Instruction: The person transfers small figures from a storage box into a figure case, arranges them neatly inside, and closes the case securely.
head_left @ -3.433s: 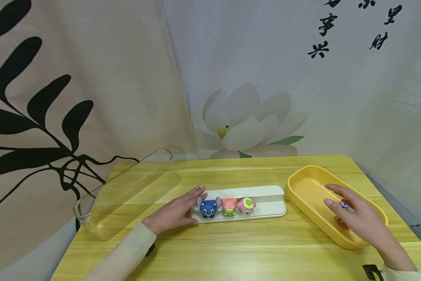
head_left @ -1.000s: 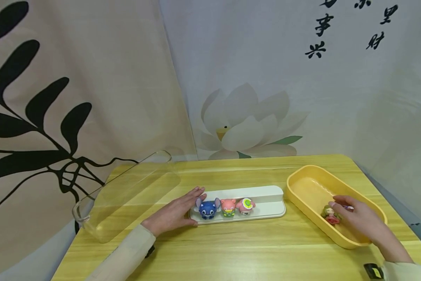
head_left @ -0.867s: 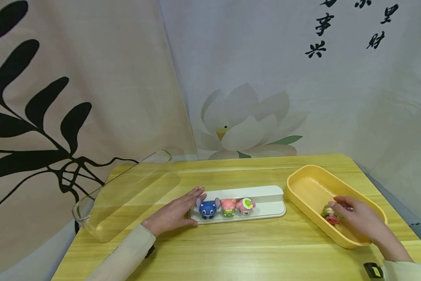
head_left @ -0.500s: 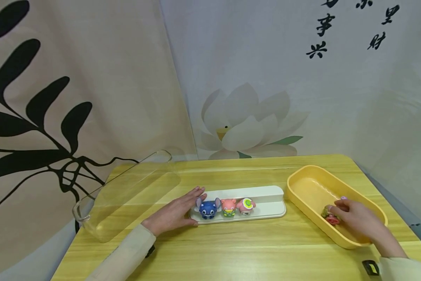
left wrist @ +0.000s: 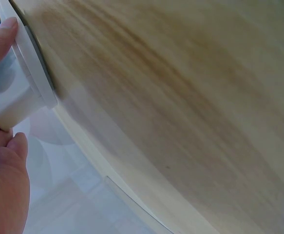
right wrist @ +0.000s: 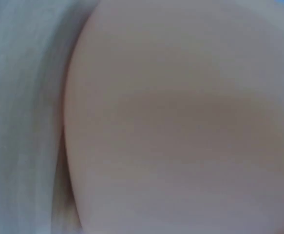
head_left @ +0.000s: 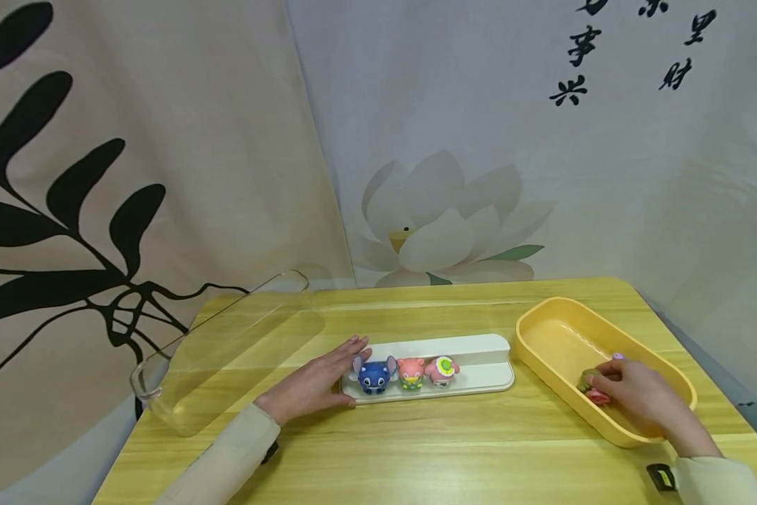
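Note:
My left hand holds the left end of a white stepped display stand, thumb at the front and fingers behind; the left wrist view shows this grip close up. On the stand's lower step are a blue big-eared figurine, a pink figurine and a pink one with a green-and-white swirl. Inside the yellow tray, my right hand pinches a green-and-red figurine, partly hidden by the fingers. A purple bit of another thing peeks out behind that hand.
A clear cover lies at the table's left, reaching over the edge. The wooden table ends at a printed curtain behind. The tray fills the right wrist view as a blurred surface.
My right hand has shifted slightly within the tray from the purple thing to the green-and-red figurine, and its fingers have closed on it. The left hand and the stand have stayed put.

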`<state>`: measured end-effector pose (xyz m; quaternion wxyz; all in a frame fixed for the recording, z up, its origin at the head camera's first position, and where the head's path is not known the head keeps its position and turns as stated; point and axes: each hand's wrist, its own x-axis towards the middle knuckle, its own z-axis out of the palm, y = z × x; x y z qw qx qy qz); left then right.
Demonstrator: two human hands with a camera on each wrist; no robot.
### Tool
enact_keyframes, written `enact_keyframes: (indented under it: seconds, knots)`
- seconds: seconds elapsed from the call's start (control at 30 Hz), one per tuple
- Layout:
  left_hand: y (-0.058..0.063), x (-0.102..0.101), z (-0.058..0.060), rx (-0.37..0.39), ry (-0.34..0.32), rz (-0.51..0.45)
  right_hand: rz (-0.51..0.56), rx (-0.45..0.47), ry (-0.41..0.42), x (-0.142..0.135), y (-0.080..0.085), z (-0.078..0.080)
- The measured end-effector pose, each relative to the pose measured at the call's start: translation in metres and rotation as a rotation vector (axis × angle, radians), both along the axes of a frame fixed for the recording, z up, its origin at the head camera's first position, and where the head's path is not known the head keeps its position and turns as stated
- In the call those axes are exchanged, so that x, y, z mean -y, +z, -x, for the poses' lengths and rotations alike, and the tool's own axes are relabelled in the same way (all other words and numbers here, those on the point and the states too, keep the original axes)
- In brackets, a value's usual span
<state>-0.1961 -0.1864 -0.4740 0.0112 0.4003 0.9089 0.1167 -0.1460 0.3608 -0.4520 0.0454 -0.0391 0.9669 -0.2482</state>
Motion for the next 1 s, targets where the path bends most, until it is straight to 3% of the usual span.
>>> enact_keyframes:
  seconds: [0.27,0.4,0.67,1.0]
  knots:
    - [-0.001,0.001,0.000,-0.003,-0.003,0.000,0.140,0.007,-0.045,0.002,0.001,-0.004]
    - [-0.001,0.001,0.000,-0.008,-0.002,-0.003,0.161,-0.031,-0.058,0.004,0.004,-0.006]
    - [-0.001,0.001,0.000,0.000,-0.003,-0.004,0.155,-0.076,-0.098,0.011,0.025,-0.011]
    - [0.001,0.001,-0.001,0.013,0.008,0.005,0.250,-0.138,-0.101,0.027,0.043,-0.016]
